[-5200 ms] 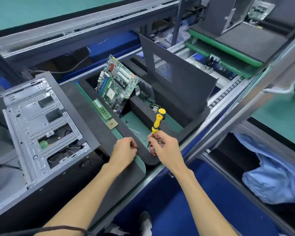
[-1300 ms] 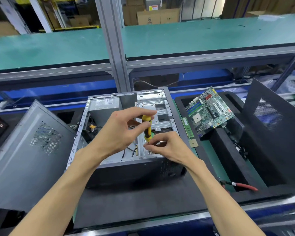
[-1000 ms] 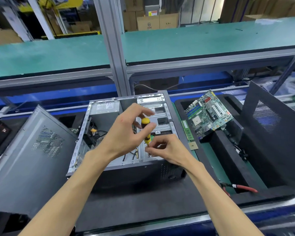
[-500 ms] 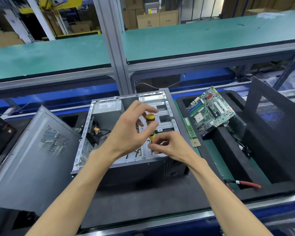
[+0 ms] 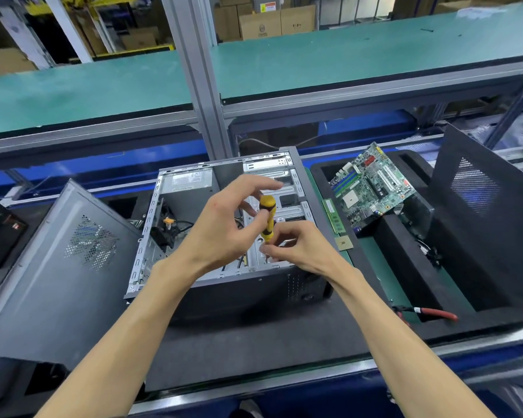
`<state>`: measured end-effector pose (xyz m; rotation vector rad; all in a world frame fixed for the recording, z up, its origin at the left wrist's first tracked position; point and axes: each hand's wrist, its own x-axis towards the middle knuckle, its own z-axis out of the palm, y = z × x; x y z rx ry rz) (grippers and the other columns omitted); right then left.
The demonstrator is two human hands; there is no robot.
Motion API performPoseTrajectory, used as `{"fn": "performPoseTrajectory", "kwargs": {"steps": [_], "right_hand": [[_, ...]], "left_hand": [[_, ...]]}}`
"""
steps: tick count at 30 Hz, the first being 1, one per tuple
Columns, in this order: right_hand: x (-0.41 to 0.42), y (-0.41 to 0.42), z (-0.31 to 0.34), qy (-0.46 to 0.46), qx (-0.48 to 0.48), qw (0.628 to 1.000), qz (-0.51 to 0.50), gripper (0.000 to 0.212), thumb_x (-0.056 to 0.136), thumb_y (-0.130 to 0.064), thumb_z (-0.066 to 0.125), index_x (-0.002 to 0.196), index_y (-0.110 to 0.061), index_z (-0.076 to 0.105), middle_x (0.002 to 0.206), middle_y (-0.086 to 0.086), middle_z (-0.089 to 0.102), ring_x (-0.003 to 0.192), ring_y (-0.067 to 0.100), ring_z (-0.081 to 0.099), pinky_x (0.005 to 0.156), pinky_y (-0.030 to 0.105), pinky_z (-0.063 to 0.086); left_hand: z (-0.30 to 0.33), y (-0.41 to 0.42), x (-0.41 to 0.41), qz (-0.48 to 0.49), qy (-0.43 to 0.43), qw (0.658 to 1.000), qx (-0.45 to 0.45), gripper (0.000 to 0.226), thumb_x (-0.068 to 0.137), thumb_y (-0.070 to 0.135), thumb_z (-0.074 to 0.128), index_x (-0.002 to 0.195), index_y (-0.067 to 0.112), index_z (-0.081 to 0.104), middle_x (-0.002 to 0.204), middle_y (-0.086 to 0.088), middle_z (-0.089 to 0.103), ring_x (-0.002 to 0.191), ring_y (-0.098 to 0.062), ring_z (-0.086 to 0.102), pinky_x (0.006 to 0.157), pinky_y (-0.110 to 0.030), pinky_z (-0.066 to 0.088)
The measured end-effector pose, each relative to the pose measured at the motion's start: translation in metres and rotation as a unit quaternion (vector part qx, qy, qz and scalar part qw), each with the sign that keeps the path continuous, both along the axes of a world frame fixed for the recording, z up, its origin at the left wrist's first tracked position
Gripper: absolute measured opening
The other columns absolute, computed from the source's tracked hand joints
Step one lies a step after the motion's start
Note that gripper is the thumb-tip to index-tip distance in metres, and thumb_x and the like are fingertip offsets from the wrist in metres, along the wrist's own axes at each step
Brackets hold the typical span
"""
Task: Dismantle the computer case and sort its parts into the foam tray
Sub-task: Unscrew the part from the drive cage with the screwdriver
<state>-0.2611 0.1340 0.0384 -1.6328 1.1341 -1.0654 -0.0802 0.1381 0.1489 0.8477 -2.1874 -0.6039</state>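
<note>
Single head cam, worn by the person, looking fwd & down over the bench.

Only one view here, so no overlap w/ another. Wide-angle, straight rails bow toward the edges. Sits close above the open computer case (image 5: 224,224), which fills mid-frame; both forearms run in from the bottom edge. Foam tray (image 5: 405,245) lies to the right, a loose side panel (image 5: 52,267) at left, green shelf (image 5: 344,58) across the top, cardboard boxes (image 5: 266,22) beyond.

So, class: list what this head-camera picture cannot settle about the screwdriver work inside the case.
- Screwdriver tip and any screw: head view, hidden behind the right hand.
- Case floor under the left hand: covered.
- Power supply label: print too small.
- Red-handled pliers: nose hidden by foam tray.
</note>
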Motion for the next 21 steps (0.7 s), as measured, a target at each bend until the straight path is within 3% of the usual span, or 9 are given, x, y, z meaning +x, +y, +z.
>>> {"fn": "performPoseTrajectory", "kwargs": {"steps": [3, 7, 9, 11, 13, 17, 19, 21], "right_hand": [[0.0001, 0.0006, 0.0001, 0.026, -0.011, 1.0, -0.007, 0.015, 0.084, -0.025, 0.08, 0.077, -0.017, 0.07, 0.072, 0.001, 0.072, 0.071, 0.023, 0.07, 0.077, 0.045, 0.06], [0.0009, 0.0034, 0.0014, 0.001, -0.016, 1.0, -0.003, 0.018, 0.08, -0.035, 0.083, 0.074, -0.032, 0.066, 0.072, -0.007, 0.071, 0.07, 0.014, 0.07, 0.068, 0.032, 0.061], [0.0, 0.0028, 0.0005, -0.011, -0.011, 1.0, -0.002, 0.02, 0.082, -0.034, 0.082, 0.07, -0.031, 0.067, 0.07, -0.004, 0.07, 0.066, 0.015, 0.069, 0.065, 0.028, 0.059], [-0.0004, 0.0015, -0.0007, -0.025, -0.001, 1.0, 0.0, 0.019, 0.083, -0.034, 0.082, 0.069, -0.028, 0.07, 0.07, -0.003, 0.069, 0.064, 0.015, 0.067, 0.067, 0.031, 0.061], [-0.0002, 0.0002, -0.0018, -0.028, 0.001, 1.0, -0.001, 0.017, 0.084, -0.035, 0.081, 0.071, -0.027, 0.072, 0.07, -0.003, 0.069, 0.064, 0.015, 0.067, 0.068, 0.03, 0.061], [0.0011, -0.0007, -0.0041, 0.003, -0.018, 1.0, 0.005, 0.003, 0.083, -0.032, 0.076, 0.081, -0.033, 0.076, 0.074, -0.005, 0.073, 0.066, 0.008, 0.066, 0.069, 0.022, 0.055], [0.001, -0.0003, -0.0037, 0.004, -0.025, 1.0, 0.009, 0.008, 0.082, -0.029, 0.075, 0.081, -0.036, 0.072, 0.074, -0.008, 0.072, 0.066, 0.006, 0.065, 0.07, 0.021, 0.054], [0.0006, 0.0002, -0.0027, 0.004, -0.025, 1.0, 0.009, 0.012, 0.083, -0.026, 0.075, 0.076, -0.034, 0.069, 0.073, -0.008, 0.071, 0.066, 0.006, 0.065, 0.069, 0.02, 0.053]], "left_hand": [[0.0015, -0.0025, 0.0015, 0.003, -0.01, 1.0, -0.006, 0.025, 0.091, 0.007, 0.069, 0.114, 0.015, 0.069, 0.104, 0.007, 0.065, 0.097, -0.015, 0.063, 0.082, -0.023, 0.052], [-0.0016, -0.003, -0.0027, 0.064, -0.004, 0.998, 0.017, 0.025, 0.086, 0.025, 0.078, 0.101, 0.014, 0.061, 0.092, 0.0, 0.062, 0.082, -0.018, 0.059, 0.073, -0.035, 0.051], [-0.0024, -0.0003, -0.0019, 0.056, 0.003, 0.998, 0.018, 0.026, 0.089, 0.02, 0.075, 0.11, 0.015, 0.061, 0.1, 0.003, 0.063, 0.091, -0.016, 0.06, 0.078, -0.033, 0.052], [-0.0023, 0.001, 0.0014, 0.016, -0.007, 1.0, 0.015, 0.036, 0.092, 0.009, 0.067, 0.127, 0.018, 0.06, 0.115, 0.008, 0.062, 0.103, -0.011, 0.059, 0.084, -0.022, 0.051], [-0.0012, -0.0009, 0.0045, -0.002, -0.032, 0.999, 0.009, 0.043, 0.093, 0.006, 0.064, 0.133, 0.022, 0.06, 0.115, 0.013, 0.062, 0.101, -0.009, 0.059, 0.084, -0.017, 0.049], [-0.0025, -0.0053, 0.0021, 0.054, -0.034, 0.998, -0.004, 0.018, 0.088, 0.027, 0.075, 0.102, 0.02, 0.066, 0.087, 0.009, 0.056, 0.075, -0.016, 0.054, 0.069, -0.03, 0.049], [-0.0047, -0.0069, -0.0005, 0.114, -0.045, 0.992, -0.018, 0.028, 0.084, 0.038, 0.077, 0.088, 0.02, 0.056, 0.077, 0.007, 0.055, 0.07, -0.015, 0.051, 0.064, -0.034, 0.049], [-0.0054, -0.0072, -0.0009, 0.13, -0.051, 0.99, -0.034, 0.03, 0.084, 0.041, 0.075, 0.091, 0.02, 0.055, 0.082, 0.007, 0.057, 0.074, -0.014, 0.055, 0.066, -0.036, 0.051]]}}
